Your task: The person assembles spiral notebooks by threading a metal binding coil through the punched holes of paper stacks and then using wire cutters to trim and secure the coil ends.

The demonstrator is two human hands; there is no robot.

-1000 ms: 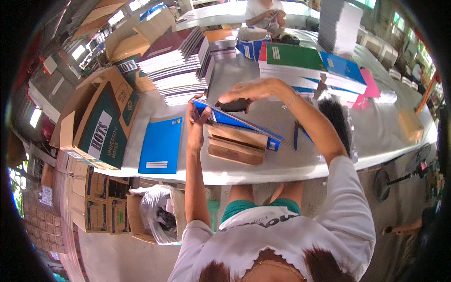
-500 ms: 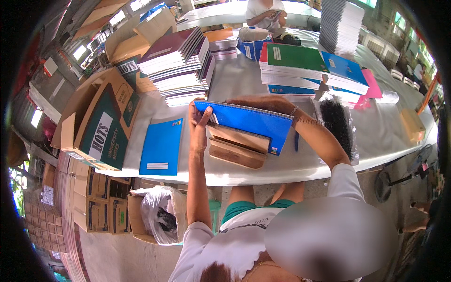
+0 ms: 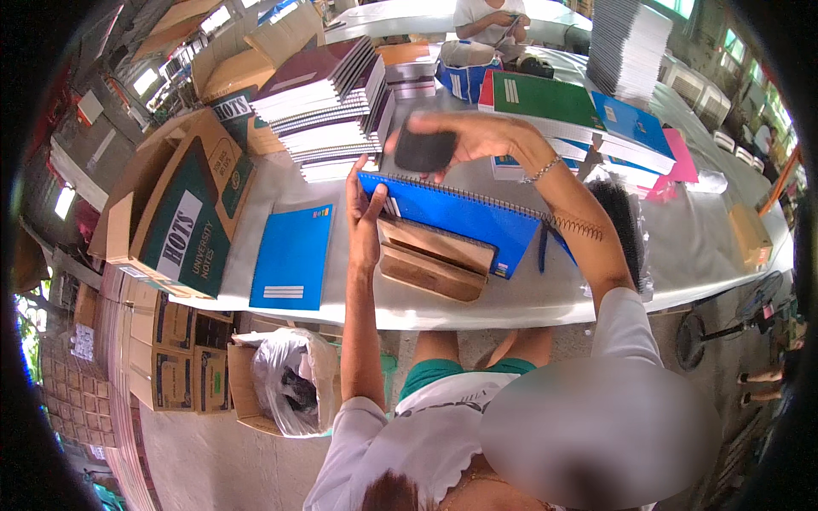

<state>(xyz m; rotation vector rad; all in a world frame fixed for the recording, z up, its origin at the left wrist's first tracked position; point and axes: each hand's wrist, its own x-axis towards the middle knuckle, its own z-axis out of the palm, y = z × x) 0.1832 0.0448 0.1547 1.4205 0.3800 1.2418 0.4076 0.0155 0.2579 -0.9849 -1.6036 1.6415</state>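
Note:
A blue notebook (image 3: 460, 217) leans on a slotted wooden stand (image 3: 434, 271), its holed edge upward. My left hand (image 3: 365, 213) grips the notebook's left end, thumb on the cover and fingers behind. Over the upper edge, my right hand (image 3: 486, 140) holds a dark, flat, rounded pad (image 3: 425, 152), slightly blurred. A black wire coil (image 3: 579, 227) runs along the notebook's edge and sticks out past its right end, across my right forearm. Another blue notebook (image 3: 290, 260) lies flat to the left. A thin blue-handled tool (image 3: 543, 249) rests right of the stand.
Stacked notebooks (image 3: 328, 111) stand at the back left, beside an open cardboard box (image 3: 183, 213). More notebooks (image 3: 545, 106) and a bundle of black coils (image 3: 620, 226) are at the right. A person (image 3: 494, 21) sits across the table. A plastic-lined box (image 3: 290, 383) stands below.
My right hand has come up from behind the notebook's upper edge, and the dark pad now shows in it. My left hand stays on the notebook's left end.

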